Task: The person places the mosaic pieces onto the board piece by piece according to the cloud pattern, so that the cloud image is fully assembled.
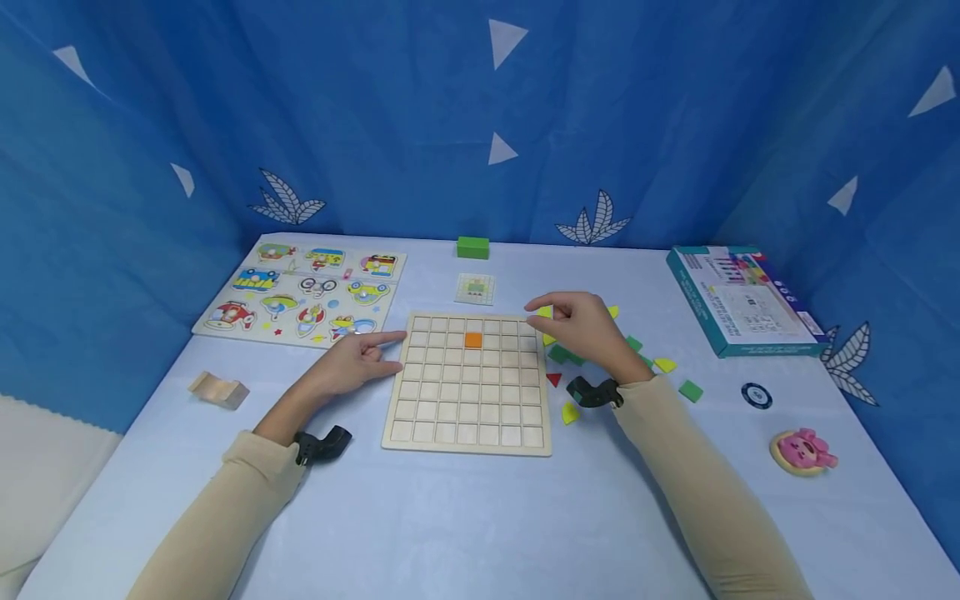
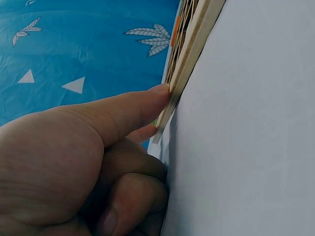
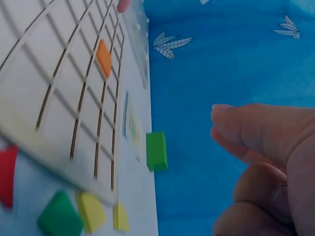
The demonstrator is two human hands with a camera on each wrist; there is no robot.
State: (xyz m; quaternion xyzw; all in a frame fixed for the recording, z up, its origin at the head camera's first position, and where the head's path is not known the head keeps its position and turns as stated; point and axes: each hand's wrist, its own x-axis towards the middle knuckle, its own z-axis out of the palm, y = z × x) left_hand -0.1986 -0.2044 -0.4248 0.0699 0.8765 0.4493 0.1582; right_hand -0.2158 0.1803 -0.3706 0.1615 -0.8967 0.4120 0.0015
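A wooden grid board (image 1: 468,451) lies on the table with one orange square tile (image 1: 473,340) in a cell of its second row from the back. My left hand (image 1: 352,364) touches the board's left edge with thumb and index finger stretched out, the other fingers folded. Above the board's back right corner hovers my right hand (image 1: 573,321), thumb and index fingertips close to each other with nothing seen between them. Around and under it lie green tiles (image 1: 691,391), yellow pieces (image 1: 570,412) and a red triangle (image 1: 553,379). Some pieces are partly hidden by that hand.
Behind the board are a small pattern card (image 1: 475,289) and a green block (image 1: 472,248). A vehicle puzzle board (image 1: 300,292) and a wooden block (image 1: 218,390) are at left. On the right are a box (image 1: 750,304), a round chip (image 1: 757,396) and a pink figure (image 1: 804,452).
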